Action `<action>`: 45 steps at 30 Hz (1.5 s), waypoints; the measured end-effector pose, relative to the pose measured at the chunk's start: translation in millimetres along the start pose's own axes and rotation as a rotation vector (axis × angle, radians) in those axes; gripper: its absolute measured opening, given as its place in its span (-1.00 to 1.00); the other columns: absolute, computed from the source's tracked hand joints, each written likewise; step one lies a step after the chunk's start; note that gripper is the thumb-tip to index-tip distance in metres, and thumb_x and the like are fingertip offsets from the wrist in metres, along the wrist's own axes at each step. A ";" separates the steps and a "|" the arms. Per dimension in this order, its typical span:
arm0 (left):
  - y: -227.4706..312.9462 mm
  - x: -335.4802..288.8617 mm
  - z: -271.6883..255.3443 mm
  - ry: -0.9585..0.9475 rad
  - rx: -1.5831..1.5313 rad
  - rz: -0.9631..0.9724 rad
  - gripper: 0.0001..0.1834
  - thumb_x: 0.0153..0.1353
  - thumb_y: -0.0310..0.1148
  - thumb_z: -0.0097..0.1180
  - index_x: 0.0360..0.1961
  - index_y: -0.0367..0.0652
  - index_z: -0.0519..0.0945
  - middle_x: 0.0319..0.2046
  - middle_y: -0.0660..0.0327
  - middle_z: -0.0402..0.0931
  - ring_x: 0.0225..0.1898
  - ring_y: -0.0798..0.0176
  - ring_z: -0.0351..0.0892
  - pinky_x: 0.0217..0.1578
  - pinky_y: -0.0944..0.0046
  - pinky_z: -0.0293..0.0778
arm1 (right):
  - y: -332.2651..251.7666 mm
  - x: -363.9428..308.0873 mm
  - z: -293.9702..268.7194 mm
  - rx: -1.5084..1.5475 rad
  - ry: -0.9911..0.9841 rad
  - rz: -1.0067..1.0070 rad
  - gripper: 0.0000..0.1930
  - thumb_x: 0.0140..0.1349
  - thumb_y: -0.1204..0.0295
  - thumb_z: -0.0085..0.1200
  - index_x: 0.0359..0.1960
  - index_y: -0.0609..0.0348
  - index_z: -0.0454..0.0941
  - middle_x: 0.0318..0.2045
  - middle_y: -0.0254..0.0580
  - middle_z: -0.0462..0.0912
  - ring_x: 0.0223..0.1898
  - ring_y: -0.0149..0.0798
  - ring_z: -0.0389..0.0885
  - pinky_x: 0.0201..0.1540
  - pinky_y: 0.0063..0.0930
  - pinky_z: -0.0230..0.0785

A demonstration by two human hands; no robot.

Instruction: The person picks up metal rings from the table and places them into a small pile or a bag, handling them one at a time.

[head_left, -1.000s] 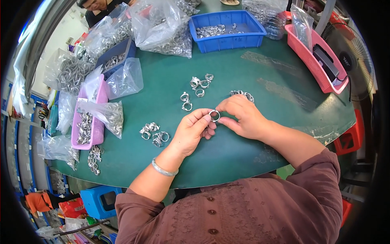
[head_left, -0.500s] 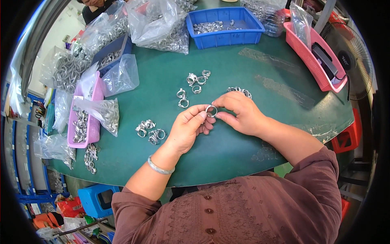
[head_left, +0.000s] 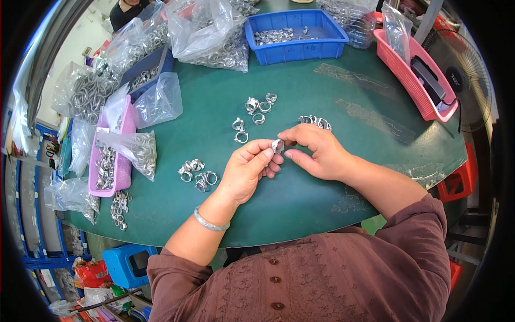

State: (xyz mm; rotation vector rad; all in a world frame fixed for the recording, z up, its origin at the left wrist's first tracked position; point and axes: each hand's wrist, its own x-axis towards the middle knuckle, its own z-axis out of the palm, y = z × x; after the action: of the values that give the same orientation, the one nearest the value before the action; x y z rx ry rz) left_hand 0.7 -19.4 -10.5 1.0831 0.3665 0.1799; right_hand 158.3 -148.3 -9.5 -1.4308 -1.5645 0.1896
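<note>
A silver-coloured metal ring point(head_left: 277, 146) is pinched between the thumb and forefinger of my left hand point(head_left: 248, 169); its patterned, wider side shows. My right hand point(head_left: 317, 152) meets it from the other side, forefinger on its upper edge and thumb close by. Just beyond my right hand, a row of similar rings point(head_left: 315, 121) is partly hidden by it. Farther off lies a loose group of rings point(head_left: 260, 106), with a pair of rings point(head_left: 240, 130) nearer me. Left of my left hand sit two small clusters of rings point(head_left: 191, 167).
A blue bin point(head_left: 298, 53) of metal pieces stands at the back, beside clear bags point(head_left: 209, 40) of rings. At left is a lilac basket point(head_left: 124, 172) with small parts; at right, a pink basket point(head_left: 394, 64) holds a dark device. Everything rests on a green table point(head_left: 257, 214).
The ring has turned between my fingers: its round opening faced up before, and its patterned side shows now. My right thumb has drawn slightly off it. The other rings lie as before.
</note>
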 end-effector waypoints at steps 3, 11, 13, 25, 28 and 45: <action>0.3 0.1 1.7 0.022 0.016 0.017 -0.81 0.31 -0.41 -0.07 -0.12 -0.21 0.52 -0.35 0.24 0.57 -0.40 0.42 0.51 -0.38 0.44 0.43 | -3.5 1.8 -1.4 -0.005 -0.006 -0.016 -0.70 0.03 0.50 0.18 -0.17 0.24 0.49 -0.36 -0.14 0.56 -0.30 -0.06 0.54 -0.20 -0.28 0.36; 0.7 0.1 1.8 -0.013 -0.016 -0.008 -0.77 0.30 -0.33 -0.02 -0.09 -0.21 0.48 -0.36 0.24 0.56 -0.41 0.46 0.46 -0.37 0.47 0.40 | -9.3 3.4 -0.6 -0.048 -0.005 -0.096 -0.62 -0.04 0.58 0.18 -0.10 0.22 0.50 -0.31 -0.14 0.56 -0.26 -0.09 0.54 -0.20 -0.31 0.40; 0.4 -0.2 0.8 -0.036 -0.061 -0.012 -0.76 0.30 -0.32 -0.02 -0.08 -0.20 0.46 -0.35 0.24 0.55 -0.41 0.45 0.45 -0.37 0.47 0.40 | -10.5 3.8 -0.9 -0.038 -0.006 -0.128 -0.59 -0.06 0.64 0.17 -0.08 0.21 0.50 -0.29 -0.15 0.56 -0.25 -0.12 0.55 -0.22 -0.35 0.42; 0.9 1.5 -6.1 -0.224 -0.243 0.013 -0.57 0.32 -0.28 -0.06 0.15 -0.25 0.29 -0.24 0.15 0.51 -0.31 0.35 0.47 -0.31 0.39 0.43 | -13.0 4.4 -5.0 0.042 0.027 -0.168 -0.51 -0.04 0.74 0.00 0.02 0.20 0.41 -0.23 -0.12 0.56 -0.21 -0.06 0.52 -0.14 -0.28 0.37; -0.2 1.3 -5.9 -0.223 -0.211 0.027 -0.57 0.32 -0.32 -0.06 0.16 -0.25 0.29 -0.22 0.15 0.50 -0.28 0.34 0.47 -0.29 0.37 0.44 | -10.2 4.3 -8.7 0.025 0.055 -0.161 -0.52 -0.04 0.75 -0.02 0.00 0.21 0.42 -0.25 -0.11 0.55 -0.22 -0.05 0.51 -0.15 -0.27 0.37; 4.9 1.8 -6.6 -0.079 -0.275 -0.070 -0.73 0.30 -0.26 -0.05 -0.11 -0.21 0.47 -0.37 0.17 0.47 -0.36 0.28 0.48 -0.47 0.42 0.39 | 7.8 3.5 -46.1 -0.557 -0.358 0.080 -0.69 -0.08 0.44 0.25 -0.24 0.15 0.54 0.11 -0.07 0.35 0.23 0.06 0.14 0.19 -0.04 0.08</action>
State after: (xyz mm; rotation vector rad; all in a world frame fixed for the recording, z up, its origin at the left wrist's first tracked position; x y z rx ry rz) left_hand 0.1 -11.1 -9.3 0.8026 0.2986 0.1204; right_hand 197.2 -164.7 11.0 -1.9756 -1.9501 0.0574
